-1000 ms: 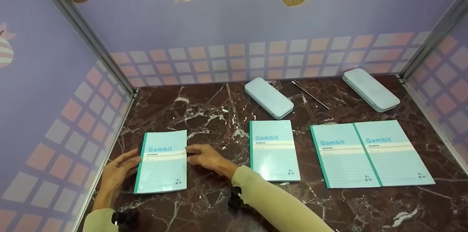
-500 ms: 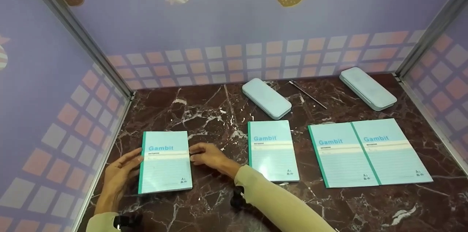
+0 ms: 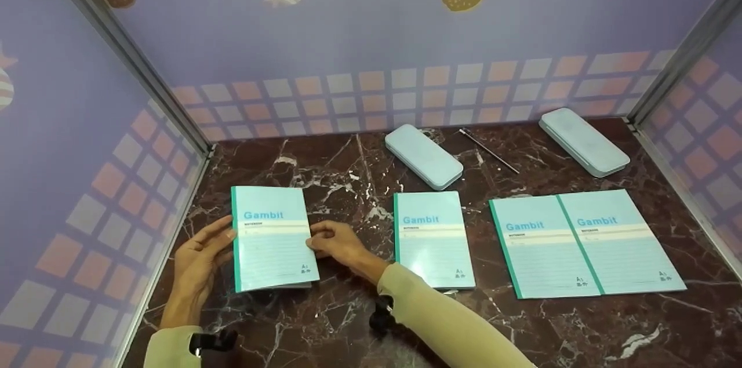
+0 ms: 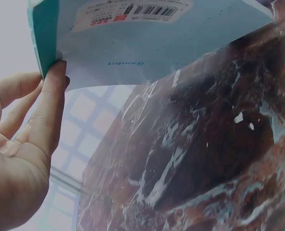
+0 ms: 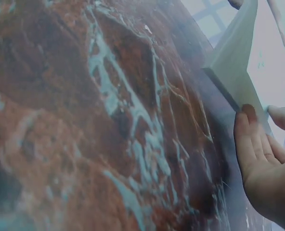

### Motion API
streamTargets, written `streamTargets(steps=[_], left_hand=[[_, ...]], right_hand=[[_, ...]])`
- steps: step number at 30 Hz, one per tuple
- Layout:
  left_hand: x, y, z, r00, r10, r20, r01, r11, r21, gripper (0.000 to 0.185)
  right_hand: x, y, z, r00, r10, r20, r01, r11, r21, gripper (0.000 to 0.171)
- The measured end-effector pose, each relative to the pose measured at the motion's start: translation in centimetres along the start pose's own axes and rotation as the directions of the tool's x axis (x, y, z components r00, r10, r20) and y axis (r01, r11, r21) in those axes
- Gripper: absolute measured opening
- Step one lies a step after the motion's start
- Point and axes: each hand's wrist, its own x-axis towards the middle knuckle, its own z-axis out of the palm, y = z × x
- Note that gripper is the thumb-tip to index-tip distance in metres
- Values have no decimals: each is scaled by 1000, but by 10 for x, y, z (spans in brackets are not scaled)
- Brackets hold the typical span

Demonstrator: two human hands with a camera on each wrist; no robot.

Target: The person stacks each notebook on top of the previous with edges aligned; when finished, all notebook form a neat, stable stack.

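A teal "Gambit" notebook (image 3: 269, 237) is raised off the dark marble table (image 3: 342, 177) at the left, its near edge highest. My left hand (image 3: 223, 240) pinches its green spine edge. My right hand (image 3: 317, 239) pinches its right edge with curled fingers. In the left wrist view the notebook's underside (image 4: 157, 43) with a barcode label hangs above the marble, and my left thumb (image 4: 53, 96) lies against the spine. The right wrist view has the notebook's corner (image 5: 234, 62) in the air, with my right fingers (image 5: 251, 139) at its edge.
A second teal notebook (image 3: 433, 239) lies flat in the middle. Two more (image 3: 542, 246) (image 3: 617, 240) lie side by side to the right. Behind them are two pale blue cases (image 3: 424, 156) (image 3: 584, 141) and a thin pen (image 3: 490, 150). Patterned walls enclose three sides.
The left notebook has gone from flat on the table to lifted, and has moved away from me and slightly right between both hands.
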Motion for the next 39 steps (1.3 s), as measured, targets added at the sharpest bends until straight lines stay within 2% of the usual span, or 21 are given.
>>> streamTargets(steps=[4, 10, 14, 19, 22, 26, 31, 39], left_hand=[[0, 0, 8, 1000, 12, 6, -12, 1000, -6, 39], [-1, 3, 21, 999, 35, 39, -32, 997, -77, 37], [-1, 4, 29, 998, 39, 59, -30, 989, -144, 33], [1, 2, 35, 998, 42, 53, -31, 981, -190, 29], [1, 0, 40, 999, 39, 35, -32, 981, -190, 28], [0, -4, 49, 998, 52, 20, -49, 987, -151, 30], [1, -9, 64, 996, 79, 38, -75, 994, -85, 37], [0, -18, 89, 994, 89, 65, -90, 996, 12, 41]], right_hand=[[0, -2, -7, 1000, -20, -8, 20, 999, -31, 34], [-1, 1, -18, 998, 29, 52, -29, 1000, 7, 45], [-2, 0, -23, 997, -15, 78, 9, 997, 78, 42], [-3, -8, -31, 995, -98, 25, 95, 991, 100, 37], [-4, -13, -39, 992, -124, -3, 124, 990, 62, 37], [-7, -21, -51, 987, -156, -38, 154, 987, -47, 38], [-15, -26, -68, 971, -227, -71, 210, 959, -190, 40], [-33, -30, -96, 951, -301, -68, 274, 925, -264, 46]])
